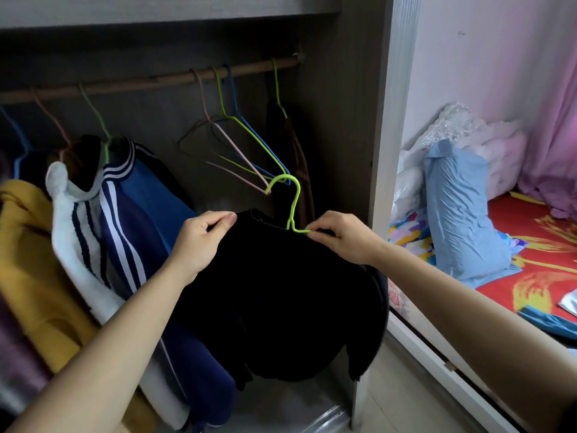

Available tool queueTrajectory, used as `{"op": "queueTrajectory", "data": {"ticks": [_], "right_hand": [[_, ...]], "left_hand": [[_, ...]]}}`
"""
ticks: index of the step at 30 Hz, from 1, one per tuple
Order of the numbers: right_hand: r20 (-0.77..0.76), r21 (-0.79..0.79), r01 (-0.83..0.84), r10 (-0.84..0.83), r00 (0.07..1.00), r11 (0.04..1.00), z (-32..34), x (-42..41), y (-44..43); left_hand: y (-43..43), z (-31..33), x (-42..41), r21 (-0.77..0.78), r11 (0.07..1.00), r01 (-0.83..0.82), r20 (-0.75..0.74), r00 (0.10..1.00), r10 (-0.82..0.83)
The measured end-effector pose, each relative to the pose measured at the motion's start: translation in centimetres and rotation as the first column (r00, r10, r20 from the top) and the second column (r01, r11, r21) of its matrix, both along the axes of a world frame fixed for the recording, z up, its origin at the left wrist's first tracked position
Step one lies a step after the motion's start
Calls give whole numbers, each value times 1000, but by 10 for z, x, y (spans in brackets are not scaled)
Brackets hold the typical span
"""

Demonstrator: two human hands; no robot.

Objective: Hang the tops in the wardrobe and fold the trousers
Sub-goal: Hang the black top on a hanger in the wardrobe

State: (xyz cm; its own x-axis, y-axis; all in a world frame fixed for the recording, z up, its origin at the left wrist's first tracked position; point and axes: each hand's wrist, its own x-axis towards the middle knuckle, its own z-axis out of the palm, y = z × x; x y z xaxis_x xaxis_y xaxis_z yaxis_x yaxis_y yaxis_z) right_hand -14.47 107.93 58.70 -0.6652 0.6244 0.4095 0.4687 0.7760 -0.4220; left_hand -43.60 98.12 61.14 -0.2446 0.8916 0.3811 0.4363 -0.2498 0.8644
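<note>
Holding a plain black top on a lime-green hanger, your left hand pinches its collar; your right hand pinches the hanger's shoulder. No readable writing.

I log two arms in view, both the person's own. The left hand and the right hand are bare, fingers and backs uncovered. The left forearm is bare from the wrist to the lower frame edge. The right forearm is likewise uncovered along nearly all its visible length. The left thumbnail is short, rounded and plain. Fine creases show over the knuckles of the right hand. At the lower right corner, where the right arm leaves the frame, I note a dark patch; I cannot tell whether it is a sleeve hem.
</note>
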Motion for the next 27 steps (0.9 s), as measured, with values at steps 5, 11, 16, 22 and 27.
{"op": "queueTrajectory", "data": {"ticks": [5,11,16,22,27], "right_hand": [[-21,94,85,-84,996,992,21,-10,5],[168,-62,118,-106,980,991,41,-29,-2],[-20,-16,152,-152,988,988,51,-36,-6],[-124,-47,212,-217,968,976,67,-50,-18],[23,-30,278,-278,960,960,104,-54,-39]], "left_hand": [[-5,-7,-14,17,1000,-8,47,999,7],[-7,1,-48,76,996,-47,326,945,20],[-5,-10,-60,9,999,49,269,962,-49],[-1,-8,-84,-207,949,239,-114,957,-266],[17,-10,-78,-57,962,267,-12,963,-268]]}}
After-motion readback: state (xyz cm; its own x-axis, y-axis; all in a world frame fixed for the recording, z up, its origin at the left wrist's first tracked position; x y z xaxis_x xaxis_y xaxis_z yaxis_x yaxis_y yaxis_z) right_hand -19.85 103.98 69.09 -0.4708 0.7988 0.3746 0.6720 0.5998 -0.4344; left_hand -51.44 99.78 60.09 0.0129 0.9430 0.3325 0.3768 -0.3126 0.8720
